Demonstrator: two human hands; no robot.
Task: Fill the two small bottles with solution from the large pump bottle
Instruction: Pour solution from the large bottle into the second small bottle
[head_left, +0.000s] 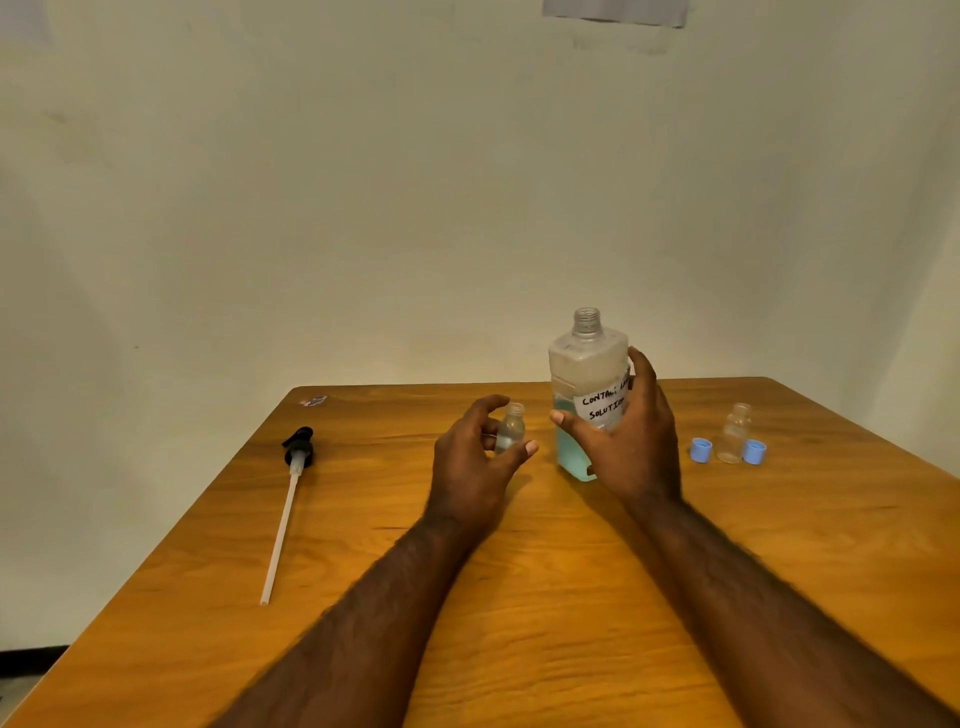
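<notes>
Pump bottle (587, 364) stood mid-surface (519, 597). 1st small bottle (511, 428) just left of it. 2nd small bottle (735, 434) well right, btwn left cap (701, 450) & right cap (755, 451). Pump head w/ tube (291, 499) lay far left.

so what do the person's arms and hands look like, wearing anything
The left hand and right hand are bare, as are both forearms: no sleeves, gloves or watch in view. The forearms are hairy; visible nails are short and unpainted.
</notes>
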